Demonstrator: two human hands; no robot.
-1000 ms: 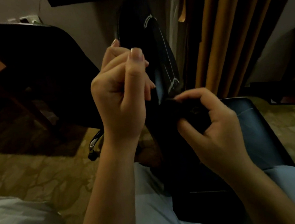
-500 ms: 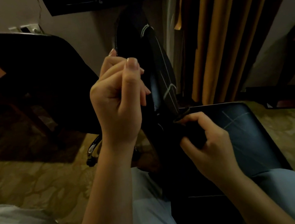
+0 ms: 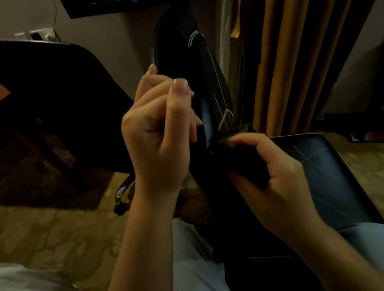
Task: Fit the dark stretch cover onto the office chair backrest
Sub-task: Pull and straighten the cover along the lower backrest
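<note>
**Right hand pinches the cover at the foot of the backrest**

The right hand pinches a bunch of the cover between its thumb and curled fingers. It does so low down, where the backrest meets the back edge of the seat. The left hand is raised beside the backrest's left edge with its fingers curled and one fingertip touching that edge. Whether it grasps cloth there I cannot tell, since the cloth is dark against dark.

The cover looks thin, soft and light. It will likely bunch up and spring back when stretched, and a small pinch may slip. The hem seems the best place to hold it, one hand at each side edge, pulling evenly. The backrest stands upright and edge-on, and looks stiff enough to pull against. How much of it is already covered is unclear.

By count there are two hands, one cover, one seat and one backrest. Beyond them, to the right, hangs one curtain in folds.
</note>
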